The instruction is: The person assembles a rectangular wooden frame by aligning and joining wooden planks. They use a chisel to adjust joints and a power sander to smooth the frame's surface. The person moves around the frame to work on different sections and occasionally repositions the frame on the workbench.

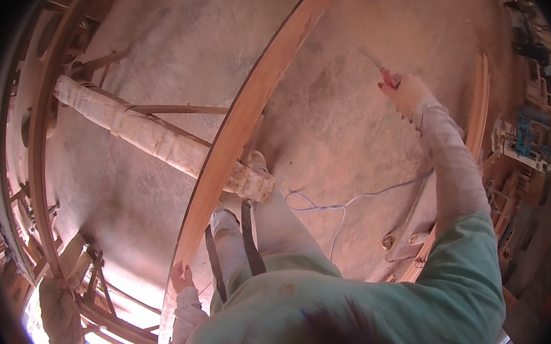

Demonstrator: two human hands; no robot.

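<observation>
Your left hand [181,276] sits low in the view, fingers curled closed around the near end of a long curved wooden strip [248,111], a smooth, orange-brown length of bent timber with a darker edge that sweeps up from your hand toward the top of the picture. Your right hand [404,88] is stretched far out to the upper right, fingers folded tight on a small red-handled tool [390,77]; a thin pale line [357,42] runs from it up and left toward the far end of the strip, too fine to say what it is made of. The strip crosses over a thick, rough beam [155,137] wrapped in pale, lumpy, cloth-like material that lies slanted across the dusty, reddish concrete floor [170,34]. A thin light-blue cable [351,200] loops loosely on the floor between your right arm and your legs. Another bent wooden strip [481,104] stands well apart beyond your right arm, and a large curved wooden frame [43,121] arcs along the left rim. Both sleeves are pale and dusty under a green shirt.
</observation>
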